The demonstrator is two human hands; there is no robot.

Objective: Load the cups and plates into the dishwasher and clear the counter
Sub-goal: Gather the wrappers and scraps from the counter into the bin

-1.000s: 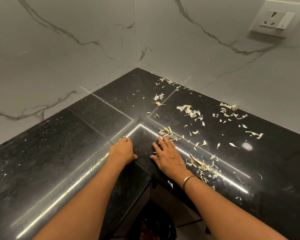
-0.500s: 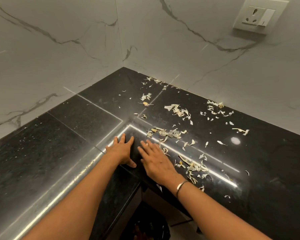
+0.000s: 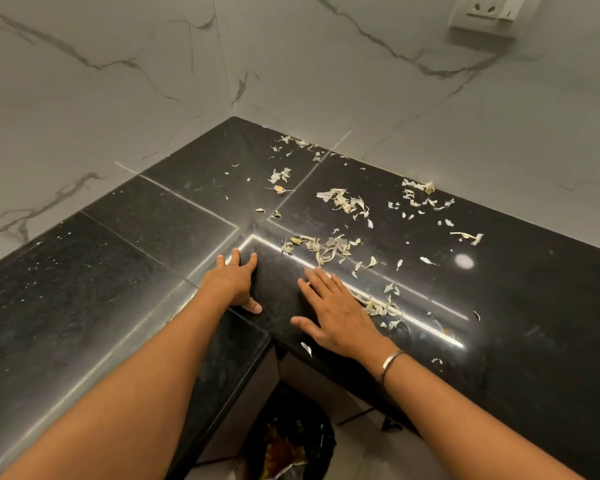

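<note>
A black granite counter [image 3: 125, 271] runs into a corner under white marble walls. Pale dry peel scraps [image 3: 326, 249] lie scattered over its right half. My left hand [image 3: 234, 280] rests on the counter near the inner corner with fingers spread and holds nothing. To its right my right hand [image 3: 333, 313] lies flat on the stone, its fingers straight and pointing at the scraps, its outer edge against a small pile of them [image 3: 378, 306]. A metal bangle sits on the right wrist. No cups or plates are in view.
A black-lined bin [image 3: 291, 445] with rubbish stands on the floor below the counter's inner corner. A wall socket [image 3: 489, 12] is at the top right. One scrap [image 3: 306, 348] clings to the counter's front edge.
Both hands have shifted slightly apart; the right hand has slid toward the right, against the scraps near the light strip's reflection. The camera has tilted a little.
</note>
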